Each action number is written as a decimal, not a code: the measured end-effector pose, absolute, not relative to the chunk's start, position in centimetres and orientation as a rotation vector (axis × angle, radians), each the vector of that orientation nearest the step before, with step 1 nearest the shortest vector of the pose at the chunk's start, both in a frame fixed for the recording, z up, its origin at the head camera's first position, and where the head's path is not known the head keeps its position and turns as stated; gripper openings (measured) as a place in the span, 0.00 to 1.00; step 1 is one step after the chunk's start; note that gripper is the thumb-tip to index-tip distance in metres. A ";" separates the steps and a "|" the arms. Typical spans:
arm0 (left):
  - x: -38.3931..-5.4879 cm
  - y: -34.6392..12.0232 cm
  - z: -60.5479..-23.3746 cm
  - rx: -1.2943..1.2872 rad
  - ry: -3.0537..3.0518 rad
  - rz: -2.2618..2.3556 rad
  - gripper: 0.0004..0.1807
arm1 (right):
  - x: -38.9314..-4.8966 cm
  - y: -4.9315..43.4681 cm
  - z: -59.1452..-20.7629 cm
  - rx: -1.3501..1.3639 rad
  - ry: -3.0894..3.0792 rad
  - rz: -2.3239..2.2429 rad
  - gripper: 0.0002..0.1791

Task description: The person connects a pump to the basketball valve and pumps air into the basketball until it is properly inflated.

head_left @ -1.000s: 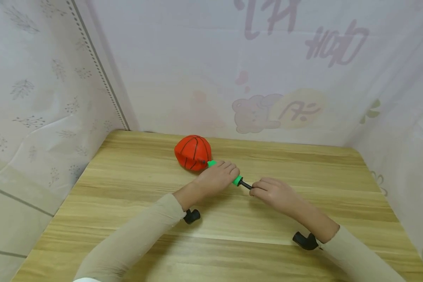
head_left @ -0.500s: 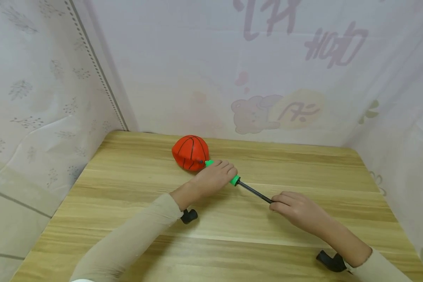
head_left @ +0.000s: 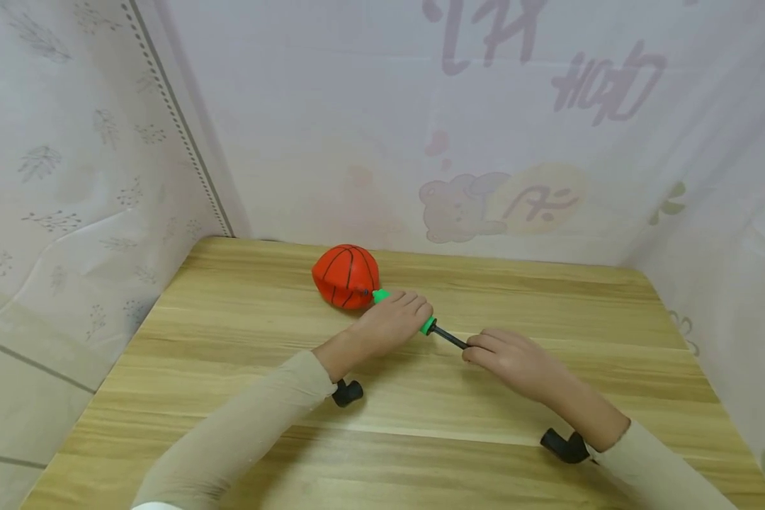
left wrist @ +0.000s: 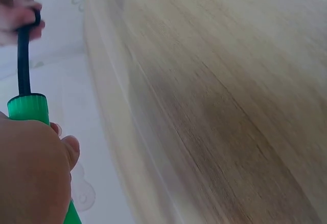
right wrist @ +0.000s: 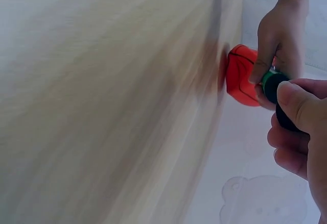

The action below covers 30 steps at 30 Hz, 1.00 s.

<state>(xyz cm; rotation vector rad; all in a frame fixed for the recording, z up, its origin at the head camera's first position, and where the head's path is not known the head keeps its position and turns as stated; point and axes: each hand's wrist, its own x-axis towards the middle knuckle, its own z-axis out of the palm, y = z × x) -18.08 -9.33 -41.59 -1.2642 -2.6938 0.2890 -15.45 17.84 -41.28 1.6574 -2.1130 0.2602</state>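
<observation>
A red ball (head_left: 346, 273) with black seam lines, partly caved in and creased, sits near the back of the table. My left hand (head_left: 392, 324) grips the green barrel of a hand pump (left wrist: 28, 107), whose front end meets the ball's right side. Out of the barrel's other end comes a black rod (head_left: 450, 337), partly drawn out. My right hand (head_left: 510, 361) holds the black handle (right wrist: 287, 116) at the rod's end, thumb on top and fingers curled beneath. Most of the barrel is hidden under my left hand.
The wooden table (head_left: 280, 453) runs back to a printed cloth wall (head_left: 331, 142). More patterned cloth (head_left: 89, 212) stands along the left side, with another stretch on the right. Black camera mounts (head_left: 564, 446) stick out below both wrists.
My right hand pulled the rod out to the lower right, then pushed it partway back toward the barrel. My left hand and the ball stay nearly in place.
</observation>
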 end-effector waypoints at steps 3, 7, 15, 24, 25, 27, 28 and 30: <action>-18.1 -9.2 -41.7 -1.261 -2.680 0.280 0.08 | -16.1 16.8 -41.3 1.662 -2.135 0.257 0.10; -18.1 -9.1 -42.0 -1.264 -2.655 0.280 0.08 | -16.8 15.3 -41.5 1.641 -2.163 0.244 0.05; -18.2 -9.1 -41.7 -1.238 -2.671 0.246 0.07 | -17.5 14.6 -42.0 1.590 -2.120 0.270 0.07; -18.3 -9.6 -41.4 -1.256 -2.711 0.226 0.09 | -15.9 17.8 -41.6 1.623 -2.007 0.299 0.24; -18.3 -9.6 -41.4 -1.262 -2.708 0.223 0.09 | -15.7 18.1 -41.5 1.625 -2.013 0.296 0.24; -18.2 -9.7 -41.4 -1.272 -2.702 0.236 0.11 | -15.2 18.9 -41.3 1.623 -2.026 0.283 0.23; -18.2 -9.8 -41.4 -1.276 -2.698 0.245 0.11 | -15.0 19.2 -41.3 1.620 -2.035 0.276 0.23; -18.2 -9.9 -41.4 -1.276 -2.690 0.260 0.11 | -14.6 19.8 -41.1 1.613 -2.044 0.271 0.24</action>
